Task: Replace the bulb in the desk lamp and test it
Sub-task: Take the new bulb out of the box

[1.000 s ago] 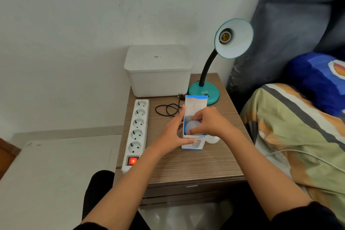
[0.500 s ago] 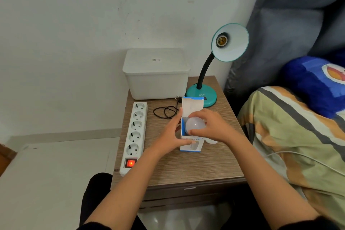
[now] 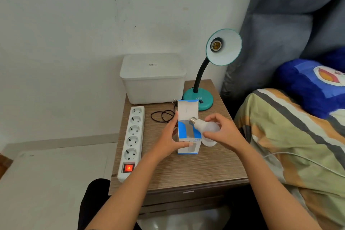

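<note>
Bedside table (image 3: 186, 170): left hand (image 3: 168, 136) grips the bulb box (image 3: 188, 136); right hand (image 3: 224, 132) pinches the bulb (image 3: 205, 127).

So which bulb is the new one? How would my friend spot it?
Find the wooden bedside table with the green lamp on it. In front of the lamp stands an open blue and white box. The new bulb is in the right hand, off the table, silver screw end showing; another white bulb lies underneath.
</note>
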A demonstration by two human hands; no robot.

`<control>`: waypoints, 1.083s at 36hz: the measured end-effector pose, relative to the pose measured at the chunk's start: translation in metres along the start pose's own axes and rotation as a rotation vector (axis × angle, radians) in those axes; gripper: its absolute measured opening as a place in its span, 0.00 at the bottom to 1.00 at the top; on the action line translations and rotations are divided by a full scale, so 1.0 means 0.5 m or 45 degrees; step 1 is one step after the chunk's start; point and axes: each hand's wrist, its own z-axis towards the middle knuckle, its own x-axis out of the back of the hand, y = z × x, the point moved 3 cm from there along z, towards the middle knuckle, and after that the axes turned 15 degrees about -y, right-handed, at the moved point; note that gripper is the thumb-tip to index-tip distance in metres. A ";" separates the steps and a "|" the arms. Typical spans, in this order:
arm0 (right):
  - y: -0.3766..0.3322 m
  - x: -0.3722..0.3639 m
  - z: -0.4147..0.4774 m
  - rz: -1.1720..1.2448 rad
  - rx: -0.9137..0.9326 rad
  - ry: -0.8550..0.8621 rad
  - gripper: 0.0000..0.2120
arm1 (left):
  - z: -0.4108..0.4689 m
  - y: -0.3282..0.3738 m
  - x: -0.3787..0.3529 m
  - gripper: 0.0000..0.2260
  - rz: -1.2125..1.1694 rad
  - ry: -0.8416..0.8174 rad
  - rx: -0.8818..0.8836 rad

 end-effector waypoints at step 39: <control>0.015 -0.005 0.105 0.508 -0.024 0.409 0.14 | -0.014 0.000 -0.006 0.43 -0.076 0.097 -0.097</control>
